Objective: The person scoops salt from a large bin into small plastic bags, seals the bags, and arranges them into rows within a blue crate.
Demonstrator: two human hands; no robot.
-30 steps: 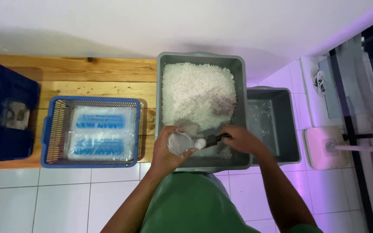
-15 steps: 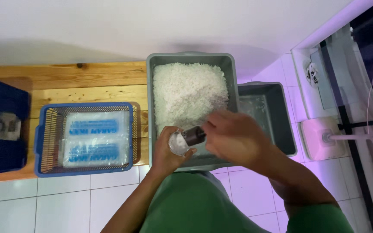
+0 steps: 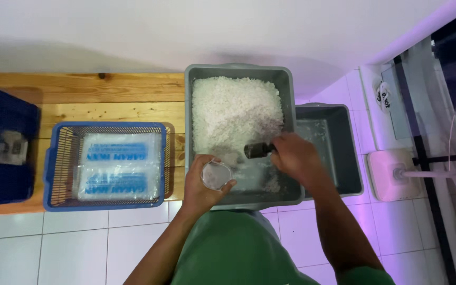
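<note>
My left hand point(image 3: 202, 186) is curled round a small clear plastic bag point(image 3: 216, 174), mouth held open and facing up, at the near-left corner of the big grey rectangular plastic tub point(image 3: 238, 74). Fingers wrapped most of the way closed on the bag's neck. My right hand point(image 3: 295, 158) is over the tub's near-right part, fingers closed tight on a small dark cylindrical scoop point(image 3: 257, 150), lying roughly level w/ its open end pointing left toward the bag; scoop and bag near, not touching.

The tub holds a heap of coarse white granules point(image 3: 236, 113), piled toward the far side, thin at the near end where wet grey bottom shows. Nothing stands btwn scoop and heap.

Just right of it, touching, a smaller dark grey tub point(image 3: 344, 153), granule traces inside. To the left, on the wooden plank surface point(image 3: 80, 89), a blue mesh-walled plastic basket point(image 3: 54, 158) w/ flat clear packets point(image 3: 118, 168) of white stuff, each w/ a blue printed band across it, stacked flat. Far left, a dark blue crate point(image 3: 1, 153), contents blurred. White tiled floor point(image 3: 69, 243) nearest me. At right, a white boxy unit point(image 3: 391, 174) beside a white pipe point(image 3: 444, 173).
</note>
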